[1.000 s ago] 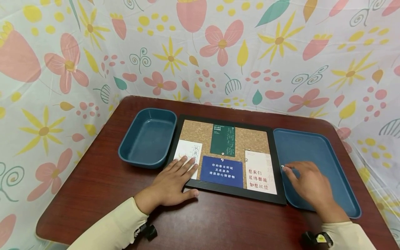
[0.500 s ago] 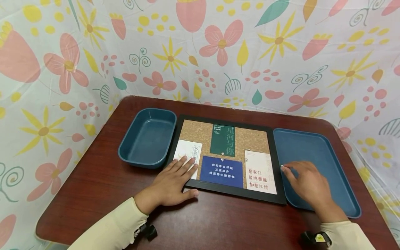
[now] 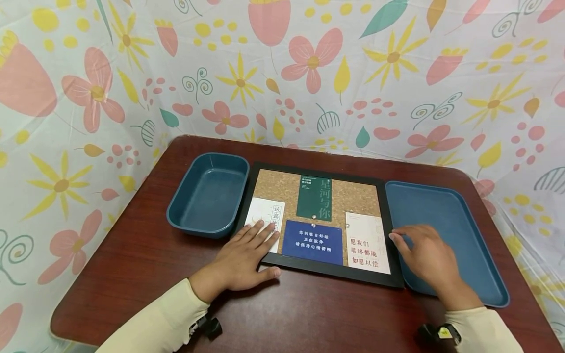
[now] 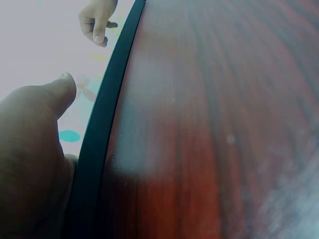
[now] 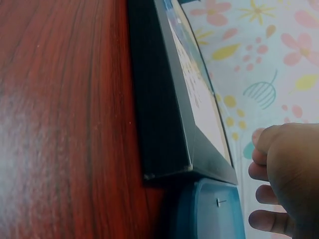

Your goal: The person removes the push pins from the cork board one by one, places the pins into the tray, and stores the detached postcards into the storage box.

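Observation:
A black-framed corkboard [image 3: 273, 184] lies on the table. Several cards are on it: a green one [image 3: 311, 196], a blue one [image 3: 312, 242], a white one with red writing [image 3: 368, 245] and another white one [image 3: 267, 208] at the left. Small clear-headed pushpins show on some cards. My left hand [image 3: 244, 257] lies flat, fingers spread over the left white card and the frame's lower edge. Beside the frame's right edge, my right hand [image 3: 425, 255] pinches a pushpin, now largely hidden by thumb and forefinger, above the blue tray [image 3: 446, 206].
A deeper blue bin [image 3: 207, 196] stands left of the board. In the right wrist view a loose pushpin [image 5: 219, 202] lies in the blue tray. The dark red table [image 3: 309, 314] reaches a flower-patterned cloth [image 3: 282, 98] at the back.
My right hand has moved slightly left, its fingertips now at the board's right frame edge. The pin tip visible earlier between the fingertips is now hard to see. My left hand stays put.

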A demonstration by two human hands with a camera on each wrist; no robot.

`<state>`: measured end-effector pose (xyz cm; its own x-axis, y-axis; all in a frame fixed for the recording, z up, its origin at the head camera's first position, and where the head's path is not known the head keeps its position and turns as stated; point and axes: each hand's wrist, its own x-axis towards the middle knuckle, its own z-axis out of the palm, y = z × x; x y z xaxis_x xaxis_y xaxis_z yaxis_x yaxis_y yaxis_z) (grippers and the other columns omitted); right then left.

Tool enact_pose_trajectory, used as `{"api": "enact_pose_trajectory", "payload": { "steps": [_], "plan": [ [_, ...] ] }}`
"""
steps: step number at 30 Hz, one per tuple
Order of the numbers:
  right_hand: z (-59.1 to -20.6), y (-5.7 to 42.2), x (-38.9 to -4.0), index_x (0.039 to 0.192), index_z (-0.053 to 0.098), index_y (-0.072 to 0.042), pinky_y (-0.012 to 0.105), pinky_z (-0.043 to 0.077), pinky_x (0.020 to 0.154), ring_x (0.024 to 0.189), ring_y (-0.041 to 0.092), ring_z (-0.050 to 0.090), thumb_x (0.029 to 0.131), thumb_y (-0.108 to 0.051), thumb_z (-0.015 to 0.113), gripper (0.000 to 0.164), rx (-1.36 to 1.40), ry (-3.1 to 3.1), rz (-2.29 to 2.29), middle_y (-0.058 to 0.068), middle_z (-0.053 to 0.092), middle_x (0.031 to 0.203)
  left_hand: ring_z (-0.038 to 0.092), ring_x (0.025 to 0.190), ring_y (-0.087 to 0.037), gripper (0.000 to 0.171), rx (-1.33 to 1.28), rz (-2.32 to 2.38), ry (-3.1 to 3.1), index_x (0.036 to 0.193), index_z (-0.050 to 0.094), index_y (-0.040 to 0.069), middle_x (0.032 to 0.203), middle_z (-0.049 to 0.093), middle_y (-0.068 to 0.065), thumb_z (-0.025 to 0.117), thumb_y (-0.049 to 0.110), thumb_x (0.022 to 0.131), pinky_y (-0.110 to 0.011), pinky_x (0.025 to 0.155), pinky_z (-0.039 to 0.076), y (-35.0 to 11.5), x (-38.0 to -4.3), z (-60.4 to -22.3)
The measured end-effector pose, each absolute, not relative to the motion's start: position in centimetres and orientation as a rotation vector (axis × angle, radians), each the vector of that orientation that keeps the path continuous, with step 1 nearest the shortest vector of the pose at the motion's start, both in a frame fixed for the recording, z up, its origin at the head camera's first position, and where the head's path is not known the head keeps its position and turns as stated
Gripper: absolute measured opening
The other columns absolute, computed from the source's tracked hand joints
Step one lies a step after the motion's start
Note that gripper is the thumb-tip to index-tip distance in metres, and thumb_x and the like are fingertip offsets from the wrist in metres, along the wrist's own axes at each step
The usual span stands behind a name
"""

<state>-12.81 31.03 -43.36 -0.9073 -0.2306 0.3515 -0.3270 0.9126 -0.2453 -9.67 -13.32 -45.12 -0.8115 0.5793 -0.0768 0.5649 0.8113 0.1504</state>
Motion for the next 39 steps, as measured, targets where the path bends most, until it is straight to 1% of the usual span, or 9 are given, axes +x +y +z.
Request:
{"api": "enact_pose_trajectory", "payload": {
  "steps": [4, 8, 14, 17, 24, 30, 34, 39],
  "plan": [
    [-43.2, 30.6, -12.9, 0.108, 0.077, -0.011, 0.055, 0.053, 0.054, 0.11, 0.038, 0.059, 0.092, -0.02, 0.079, 0.019, 0.412, -2.76, 0.423, 0.018, 0.071, 0.113, 0.003, 0.157, -0.027, 0.091, 0.915, 0.201, 2.878, 0.165, 0.019, 0.018, 0.171, 0.009, -0.002, 0.026, 0.079, 0.098, -0.047, 0.125, 0.006, -13.3, -9.6, -45.1],
    [-43.2, 30.1, -13.0, 0.107, 0.078, -0.012, 0.057, 0.053, 0.056, 0.11, 0.037, 0.06, 0.091, -0.019, 0.08, 0.018, 0.425, -2.741, 0.427, 0.017, 0.071, 0.112, 0.003, 0.157, -0.027, 0.091, 0.916, 0.214, 2.879, 0.165, 0.02, 0.018, 0.171, 0.01, -0.003, 0.028, 0.078, 0.098, -0.048, 0.125, 0.006, -13.3, -9.6, -45.1],
    [-43.1, 29.4, -13.2, 0.106, 0.078, -0.011, 0.061, 0.054, 0.063, 0.11, 0.037, 0.06, 0.089, -0.019, 0.082, 0.019, 0.459, -2.711, 0.426, 0.016, 0.072, 0.11, 0.003, 0.157, -0.026, 0.091, 0.925, 0.222, 2.894, 0.165, 0.021, 0.018, 0.171, 0.011, -0.002, 0.025, 0.079, 0.098, -0.048, 0.125, 0.007, -13.4, -9.7, -45.7],
    [-43.0, 29.1, -13.3, 0.107, 0.078, -0.012, 0.061, 0.054, 0.064, 0.111, 0.037, 0.06, 0.089, -0.019, 0.081, 0.019, 0.481, -2.705, 0.434, 0.015, 0.072, 0.11, 0.002, 0.157, -0.026, 0.091, 0.93, 0.215, 2.902, 0.165, 0.021, 0.019, 0.171, 0.011, -0.002, 0.023, 0.08, 0.097, -0.047, 0.125, 0.006, -13.5, -9.7, -45.9],
    [-42.8, 28.3, -13.5, 0.106, 0.076, -0.009, 0.059, 0.054, 0.072, 0.11, 0.035, 0.06, 0.09, -0.018, 0.08, 0.019, 0.515, -2.693, 0.436, 0.015, 0.072, 0.11, 0.004, 0.157, -0.027, 0.091, 0.931, 0.227, 2.897, 0.165, 0.022, 0.018, 0.171, 0.012, -0.003, 0.026, 0.079, 0.097, -0.048, 0.124, 0.008, -13.4, -9.7, -45.6],
    [-42.5, 27.1, -13.8, 0.109, 0.076, -0.009, 0.059, 0.055, 0.07, 0.112, 0.036, 0.06, 0.091, -0.019, 0.079, 0.02, 0.546, -2.717, 0.45, 0.015, 0.071, 0.115, 0.005, 0.157, -0.027, 0.09, 0.931, 0.237, 2.904, 0.165, 0.024, 0.018, 0.171, 0.013, -0.004, 0.029, 0.078, 0.098, -0.048, 0.124, 0.008, -13.4, -9.8, -45.9],
    [-42.5, 26.5, -13.9, 0.11, 0.076, -0.01, 0.057, 0.055, 0.069, 0.11, 0.035, 0.061, 0.092, -0.02, 0.078, 0.021, 0.555, -2.726, 0.463, 0.015, 0.071, 0.115, 0.004, 0.157, -0.027, 0.09, 0.924, 0.232, 2.893, 0.165, 0.022, 0.018, 0.171, 0.012, -0.003, 0.028, 0.078, 0.098, -0.048, 0.124, 0.007, -13.4, -9.7, -45.6],
    [-42.5, 25.6, -14.3, 0.113, 0.075, -0.009, 0.059, 0.055, 0.076, 0.113, 0.036, 0.06, 0.095, -0.024, 0.075, 0.024, 0.552, -2.779, 0.454, 0.017, 0.069, 0.117, 0.002, 0.157, -0.026, 0.092, 0.913, 0.203, 2.878, 0.165, 0.019, 0.019, 0.171, 0.009, -0.002, 0.023, 0.08, 0.097, -0.047, 0.125, 0.006, -13.3, -9.6, -45.1]
  ]
}}
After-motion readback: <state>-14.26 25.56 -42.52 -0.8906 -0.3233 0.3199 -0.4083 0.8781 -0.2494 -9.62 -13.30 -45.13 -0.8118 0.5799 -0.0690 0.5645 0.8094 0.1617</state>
